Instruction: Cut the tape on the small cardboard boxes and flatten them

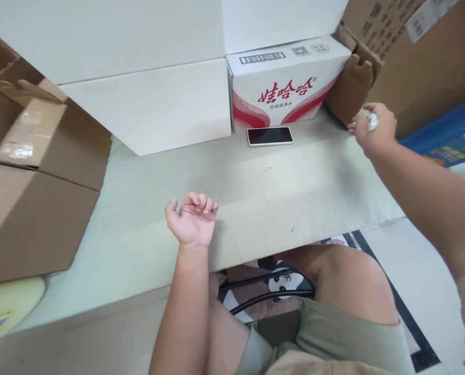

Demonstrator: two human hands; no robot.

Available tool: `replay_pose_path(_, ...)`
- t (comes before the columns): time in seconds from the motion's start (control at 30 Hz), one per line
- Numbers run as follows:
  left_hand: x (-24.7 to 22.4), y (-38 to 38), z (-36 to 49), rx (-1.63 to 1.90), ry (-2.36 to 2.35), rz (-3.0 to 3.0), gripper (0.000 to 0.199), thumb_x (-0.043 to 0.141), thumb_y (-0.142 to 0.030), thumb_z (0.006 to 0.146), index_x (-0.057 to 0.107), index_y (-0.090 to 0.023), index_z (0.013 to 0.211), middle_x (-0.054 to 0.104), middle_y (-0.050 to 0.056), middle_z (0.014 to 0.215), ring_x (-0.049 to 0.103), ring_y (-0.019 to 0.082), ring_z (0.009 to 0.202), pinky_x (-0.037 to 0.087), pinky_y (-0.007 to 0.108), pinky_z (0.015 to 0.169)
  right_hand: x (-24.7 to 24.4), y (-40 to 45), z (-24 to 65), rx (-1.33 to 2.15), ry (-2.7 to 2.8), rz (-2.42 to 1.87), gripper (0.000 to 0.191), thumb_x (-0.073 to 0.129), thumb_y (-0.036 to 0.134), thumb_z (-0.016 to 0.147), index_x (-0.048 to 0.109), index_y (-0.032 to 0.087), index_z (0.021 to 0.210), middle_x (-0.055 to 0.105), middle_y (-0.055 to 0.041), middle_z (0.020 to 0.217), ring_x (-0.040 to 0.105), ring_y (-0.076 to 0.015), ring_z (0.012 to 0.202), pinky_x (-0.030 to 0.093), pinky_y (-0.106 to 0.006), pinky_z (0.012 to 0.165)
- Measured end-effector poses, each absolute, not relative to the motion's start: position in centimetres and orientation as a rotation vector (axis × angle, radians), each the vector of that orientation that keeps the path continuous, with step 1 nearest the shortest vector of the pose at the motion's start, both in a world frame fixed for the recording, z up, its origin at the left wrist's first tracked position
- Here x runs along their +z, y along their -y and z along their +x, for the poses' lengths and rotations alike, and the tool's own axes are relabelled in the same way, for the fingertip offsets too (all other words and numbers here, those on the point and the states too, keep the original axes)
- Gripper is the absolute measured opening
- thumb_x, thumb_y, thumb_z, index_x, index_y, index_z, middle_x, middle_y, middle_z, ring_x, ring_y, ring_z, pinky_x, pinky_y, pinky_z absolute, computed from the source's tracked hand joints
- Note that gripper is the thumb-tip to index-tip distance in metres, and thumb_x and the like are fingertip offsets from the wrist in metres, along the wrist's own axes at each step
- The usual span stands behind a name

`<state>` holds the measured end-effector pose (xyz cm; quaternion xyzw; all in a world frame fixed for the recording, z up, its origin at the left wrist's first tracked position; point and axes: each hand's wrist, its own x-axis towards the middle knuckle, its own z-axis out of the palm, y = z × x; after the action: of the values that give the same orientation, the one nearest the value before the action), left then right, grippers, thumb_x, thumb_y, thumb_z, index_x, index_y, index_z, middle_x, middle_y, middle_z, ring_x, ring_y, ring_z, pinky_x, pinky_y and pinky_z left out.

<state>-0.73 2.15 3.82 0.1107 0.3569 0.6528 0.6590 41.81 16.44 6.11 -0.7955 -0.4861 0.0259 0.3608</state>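
While the left hand [193,219] is over the near part of the table [170,177], its palm is turned up, its fingers are loosely curled and its thumb stands apart from them. The right hand [380,127] is raised over the far right part of the table, in front of the large brown carton [423,67], with the forearm extending in from the right edge of the view. Its fingers are bent and closed on a small white object [372,121]; the object is partly covered by the hand and appears too small to identify with certainty. The two hands are well apart. A phone [270,136] lies flat between them, toward the back of the table, with its dark screen facing up. Directly behind the phone stands a white and red box [283,94] with red lettering on its front and a barcode on its top face. A large white box [150,109] stands just beside it on the left. At the left edge, a brown cardboard box [40,219] rests on the table, with a pale yellow container [13,304] below it in the view. At the right, a blue package [459,135] is partly hidden behind the right forearm. Small dark specks mark the pale table surface.
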Motion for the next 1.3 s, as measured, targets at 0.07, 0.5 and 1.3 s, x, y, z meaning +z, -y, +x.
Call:
replay_pose_path(0.07,4.0,-2.3,-1.2,1.489,-0.781,0.235,0.064,0.037,-0.063,0.102,0.044,-0.02,0.055,0.026,-0.004,0.056,0.035,0.01,0.047,0.04,0.024,0.052,6.6,-15.9,39.6,0.245,1.182,-1.967,0.029,0.056,0.013,0.099,0.066,0.011,0.126,0.079,-0.0205,0.107,0.078,-0.014,0.08,0.055,-0.031,0.073)
replay_pose_path(0.5,4.3,1.0,-5.9,1.691,-0.429,-0.179,0.05,0.041,-0.036,0.102,0.031,-0.021,0.056,0.021,-0.006,0.056,0.026,0.009,0.045,0.027,0.022,0.049,12.9,-10.8,16.9,0.394,2.232,-1.439,0.018,0.065,0.019,0.073,0.076,0.03,0.081,0.065,-0.008,0.078,0.064,-0.0276,0.077,0.05,-0.051,0.084)
replay_pose_path(1.3,3.3,4.2,-14.2,2.677,-1.3,-0.077,0.035,0.044,-0.017,0.088,0.03,-0.022,0.057,0.026,-0.003,0.057,0.034,0.013,0.056,0.027,0.029,0.059,15.9,-7.4,-11.2,-0.03,2.721,-0.899,0.023,0.059,0.011,0.07,0.04,0.024,0.073,0.066,-0.0093,0.09,0.068,-0.03,0.092,0.048,-0.04,0.079)
